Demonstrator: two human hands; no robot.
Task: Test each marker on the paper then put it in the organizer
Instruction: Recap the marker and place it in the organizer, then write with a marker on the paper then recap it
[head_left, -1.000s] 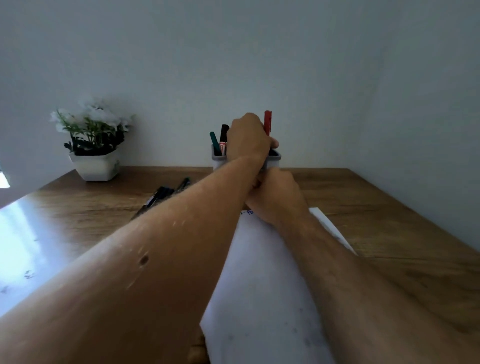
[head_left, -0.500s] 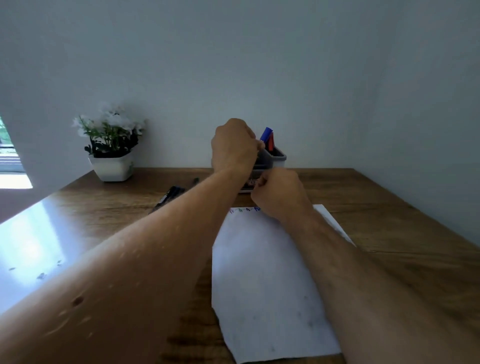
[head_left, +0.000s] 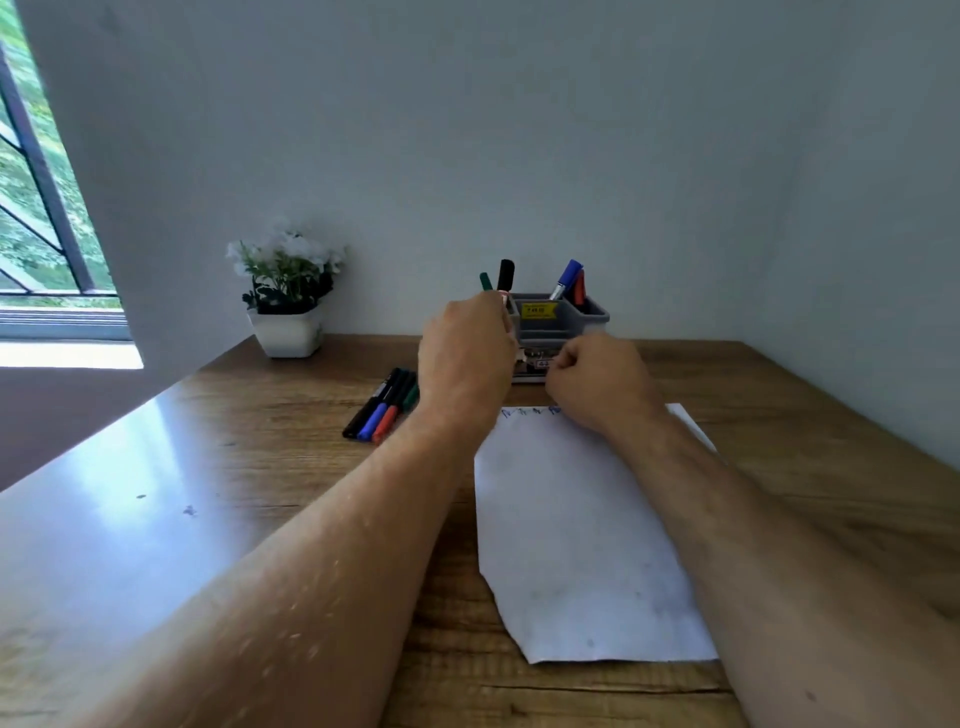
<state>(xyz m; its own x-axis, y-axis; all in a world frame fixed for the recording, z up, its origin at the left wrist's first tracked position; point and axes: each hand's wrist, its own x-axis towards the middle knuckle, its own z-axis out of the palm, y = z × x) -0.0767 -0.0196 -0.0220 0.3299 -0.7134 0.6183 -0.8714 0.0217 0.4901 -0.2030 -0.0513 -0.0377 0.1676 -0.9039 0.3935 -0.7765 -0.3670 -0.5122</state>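
Note:
A grey organizer (head_left: 563, 318) stands at the back of the desk against the wall. A green marker (head_left: 485, 281) and a black marker (head_left: 505, 274) stick up on its left side, a blue marker (head_left: 567, 276) and a red marker (head_left: 578, 289) on its right. My left hand (head_left: 466, 353) hovers in front of the organizer's left end, fingers curled, with no marker showing in it. My right hand (head_left: 597, 384) is a closed fist at the top edge of the white paper (head_left: 582, 525), just before the organizer's base. Small coloured scribbles (head_left: 524, 412) mark the paper's top.
Several capped markers (head_left: 383, 411) lie side by side on the wooden desk (head_left: 260, 467), left of my left hand. A white pot of white flowers (head_left: 287, 296) stands at the back left. Walls close the back and right sides; a window is at far left.
My left hand has drawn back to the left and down from the organizer's right side. The red marker it held up now stands in the organizer beside the blue one. The view has shifted.

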